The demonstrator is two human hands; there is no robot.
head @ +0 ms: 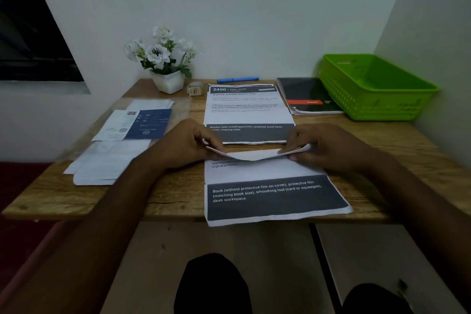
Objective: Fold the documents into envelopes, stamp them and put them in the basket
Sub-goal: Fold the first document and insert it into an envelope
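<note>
**Folding stage, near document.** Your left hand (186,145) and right hand (328,148) each pinch a far corner of the near sheet (270,173), so both grips are clamped on the paper. The far edge is lifted and curled toward you and sags in the middle. The sheet's dark printed band lies flat at the near edge of the bench (178,194). No crease looks set yet. The next move likely calls for laying that edge down square to the sides and pressing the fold flat, narrow enough for an envelope.

**Counted:**
- one sheet in hand
- one pile of papers (248,112) just beyond it, number of leaves unclear
- white envelopes (107,163) at left, too overlapped to count
- one blue-and-white printed item (142,123) behind them
- one green basket (382,107) at far right, well apart
- one tape roll (195,88)
- one blue pen (238,79)
- one black notebook (308,94)

No stamp can be made out.
</note>
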